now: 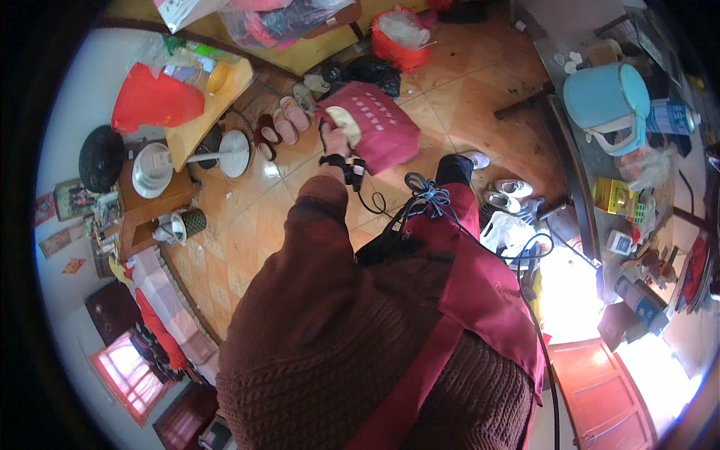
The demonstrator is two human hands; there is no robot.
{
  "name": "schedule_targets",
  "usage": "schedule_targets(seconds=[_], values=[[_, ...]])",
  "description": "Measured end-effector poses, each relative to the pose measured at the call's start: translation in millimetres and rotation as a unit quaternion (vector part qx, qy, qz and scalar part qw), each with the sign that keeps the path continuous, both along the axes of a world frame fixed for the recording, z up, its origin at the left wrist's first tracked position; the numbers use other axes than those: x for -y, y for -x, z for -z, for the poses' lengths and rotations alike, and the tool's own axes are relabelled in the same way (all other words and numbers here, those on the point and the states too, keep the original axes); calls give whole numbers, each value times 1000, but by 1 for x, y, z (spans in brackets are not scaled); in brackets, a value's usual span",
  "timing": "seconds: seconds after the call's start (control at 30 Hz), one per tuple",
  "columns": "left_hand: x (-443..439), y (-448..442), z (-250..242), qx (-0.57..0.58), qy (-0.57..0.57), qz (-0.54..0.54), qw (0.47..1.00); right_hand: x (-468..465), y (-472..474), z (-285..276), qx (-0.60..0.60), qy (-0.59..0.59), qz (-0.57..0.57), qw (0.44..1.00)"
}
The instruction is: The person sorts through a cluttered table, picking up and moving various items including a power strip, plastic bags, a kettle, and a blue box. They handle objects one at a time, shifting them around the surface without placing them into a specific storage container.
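Note:
My left hand (336,142), with a black strap and a small device on its wrist, is out in front of me at the edge of a maroon fabric bag (388,132). Its fingers are closed at the bag's edge and partly hidden. The bag bears rows of pale writing. Against it, right by my fingers, shows a cream-coloured curved thing (345,125); whether it is part of the bag I cannot tell. My right hand is out of view. A coiled grey cable (427,194) hangs at the front of my maroon apron (489,292).
Pink slippers (292,115) and other shoes line the tiled floor left of the bag. Behind it lie a black plastic bag (374,76) and a red lined bin (400,42). A white fan (153,170) stands left; a table with a blue kettle (604,101) is right.

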State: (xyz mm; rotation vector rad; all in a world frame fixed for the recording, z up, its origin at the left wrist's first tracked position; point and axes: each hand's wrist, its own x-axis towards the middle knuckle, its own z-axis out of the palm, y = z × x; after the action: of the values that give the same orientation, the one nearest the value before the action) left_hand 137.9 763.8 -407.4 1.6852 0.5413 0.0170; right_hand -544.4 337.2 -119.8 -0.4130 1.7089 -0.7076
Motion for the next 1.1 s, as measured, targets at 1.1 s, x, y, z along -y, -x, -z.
schedule_targets(seconds=[1.1], values=[[815, -220, -518, 206, -251, 862, 389, -145, -162, 78, 29, 3, 380, 924]])
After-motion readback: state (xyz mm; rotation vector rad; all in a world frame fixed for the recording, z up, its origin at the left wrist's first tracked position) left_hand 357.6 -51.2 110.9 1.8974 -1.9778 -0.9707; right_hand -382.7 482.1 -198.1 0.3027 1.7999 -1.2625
